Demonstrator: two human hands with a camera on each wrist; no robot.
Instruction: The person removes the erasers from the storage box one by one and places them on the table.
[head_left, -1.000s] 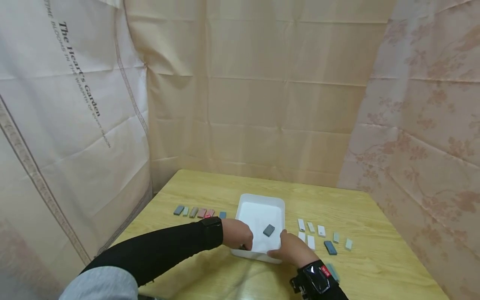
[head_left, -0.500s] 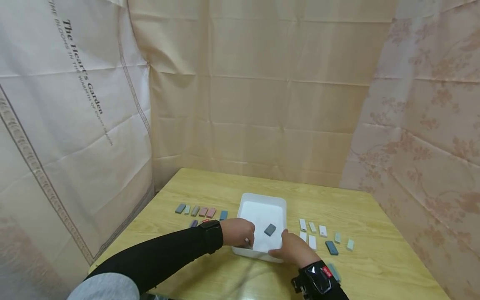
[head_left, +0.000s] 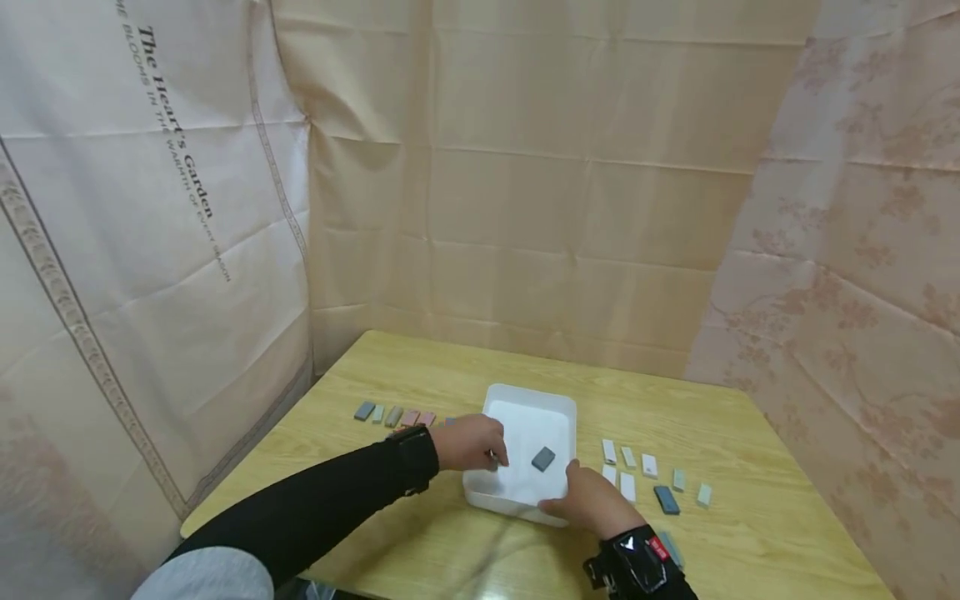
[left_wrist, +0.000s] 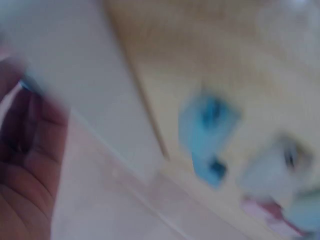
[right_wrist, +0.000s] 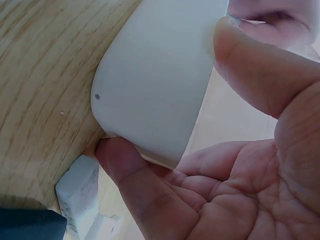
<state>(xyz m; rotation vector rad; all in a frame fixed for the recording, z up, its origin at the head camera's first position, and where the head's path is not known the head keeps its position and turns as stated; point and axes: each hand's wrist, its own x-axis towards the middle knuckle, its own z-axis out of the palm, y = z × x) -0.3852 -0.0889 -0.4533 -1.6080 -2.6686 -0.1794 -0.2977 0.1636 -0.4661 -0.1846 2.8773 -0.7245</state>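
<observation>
A white plastic tray [head_left: 513, 505] stands mid-table with one dark grey block [head_left: 543, 458] lying in it. My left hand [head_left: 471, 443] is over the tray's left side, fingers bent in. Between its thumb and fingers a small dark bluish block [left_wrist: 31, 84] shows, mostly hidden and blurred in the left wrist view. At the tray's near right corner, my right hand [head_left: 596, 502] grips the wall. In the right wrist view its thumb [right_wrist: 245, 55] lies at the rim and a fingertip [right_wrist: 120, 155] presses low on the outer corner.
Left of the tray lies a row of grey, green and pink blocks [head_left: 410, 417], partly behind the left wrist. On the right are several white blocks [head_left: 627, 487], pale green blocks [head_left: 704, 495] and a dark blue block [head_left: 666, 500]. Curtains [head_left: 510, 250] hang behind the table.
My left hand has risen from the tray's near left corner and shifted towards its left rim, pinching the small block. The right hand keeps its grip on the tray. The head view has shifted slightly.
</observation>
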